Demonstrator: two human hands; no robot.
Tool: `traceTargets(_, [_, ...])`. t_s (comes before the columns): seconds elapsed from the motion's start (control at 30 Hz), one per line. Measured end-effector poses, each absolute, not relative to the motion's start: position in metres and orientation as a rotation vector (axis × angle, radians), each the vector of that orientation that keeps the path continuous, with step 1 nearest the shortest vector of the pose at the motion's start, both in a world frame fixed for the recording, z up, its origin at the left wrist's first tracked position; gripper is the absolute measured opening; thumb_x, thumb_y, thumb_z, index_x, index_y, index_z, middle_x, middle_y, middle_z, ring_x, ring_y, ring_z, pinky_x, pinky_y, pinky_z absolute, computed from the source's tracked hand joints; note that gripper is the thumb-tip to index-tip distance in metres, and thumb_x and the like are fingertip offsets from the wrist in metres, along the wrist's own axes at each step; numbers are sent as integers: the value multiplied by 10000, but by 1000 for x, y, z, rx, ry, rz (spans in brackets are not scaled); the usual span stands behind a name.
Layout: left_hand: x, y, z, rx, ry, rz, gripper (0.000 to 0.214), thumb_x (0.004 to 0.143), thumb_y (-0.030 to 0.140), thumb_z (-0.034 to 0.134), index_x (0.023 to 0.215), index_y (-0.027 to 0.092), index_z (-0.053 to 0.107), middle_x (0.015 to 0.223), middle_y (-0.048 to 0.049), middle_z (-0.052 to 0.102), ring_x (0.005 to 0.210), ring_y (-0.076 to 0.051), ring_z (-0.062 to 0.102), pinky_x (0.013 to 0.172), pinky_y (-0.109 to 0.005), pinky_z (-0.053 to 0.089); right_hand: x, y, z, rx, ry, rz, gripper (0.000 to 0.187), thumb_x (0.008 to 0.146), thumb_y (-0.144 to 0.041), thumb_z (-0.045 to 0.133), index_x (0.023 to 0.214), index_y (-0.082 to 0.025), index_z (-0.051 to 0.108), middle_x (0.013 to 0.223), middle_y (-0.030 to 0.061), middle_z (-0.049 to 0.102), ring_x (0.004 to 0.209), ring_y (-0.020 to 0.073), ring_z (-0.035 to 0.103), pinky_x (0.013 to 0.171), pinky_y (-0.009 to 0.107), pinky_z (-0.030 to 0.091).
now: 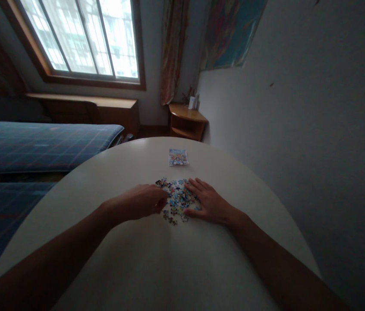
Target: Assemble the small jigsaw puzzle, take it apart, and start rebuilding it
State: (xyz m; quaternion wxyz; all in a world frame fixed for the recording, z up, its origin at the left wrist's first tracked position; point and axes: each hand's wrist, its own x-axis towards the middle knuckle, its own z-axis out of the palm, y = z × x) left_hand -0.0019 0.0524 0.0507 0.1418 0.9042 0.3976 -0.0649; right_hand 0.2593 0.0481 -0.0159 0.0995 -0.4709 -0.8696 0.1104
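White table [127,162] is holding puzzle pieces [178,198] between left hand [146,201], curled, grip unclear, and right hand [211,203], open, touching them.

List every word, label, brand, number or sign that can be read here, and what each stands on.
No text can be read in this view.
Picture card: any lettering is too small to read.
Puzzle pieces: too small to make out any marks.
Wall poster: dim and blurred; no words legible.
White object on the corner shelf: too small to tell.
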Motion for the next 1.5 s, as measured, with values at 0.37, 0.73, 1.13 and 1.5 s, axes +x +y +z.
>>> traceTargets(0.37, [-1,56,43,2658,1055,-118,77,835,308,703,827,233,718,905,-33,715,820,-212,678,694,-278,457,259,49,-13,-926,-2621,336,415,941,-400,574,1331,-264,609,1501,113,465,1414,277,388,1139,504,351])
traceTargets(0.73, [-25,95,-15,2687,1259,99,625,993,519,395,1510,173,337,1594,-157,272,1471,-317,242,1170,-474,248,264,61,-25,-1224,-2458,295,412,997,-331,448,1359,-189,585,1454,136,517,1366,264,459,1144,480,370])
traceTargets(1.13, [-16,83,-22,2724,1184,162,694,966,655,348,1553,304,233,1637,-120,99,1494,-377,69,1176,-564,137,264,53,-20,-1348,-2595,323,643,965,-584,418,1511,-248,366,1595,103,287,1476,302,249,1192,554,187])
traceTargets(1.5, [-11,86,-23,2758,938,203,629,1002,485,372,1549,207,237,1616,-93,231,1494,-211,193,1215,-408,129,226,17,-9,-1135,-2764,423,1040,795,-805,470,1569,-170,190,1632,177,103,1503,370,67,1201,557,100])
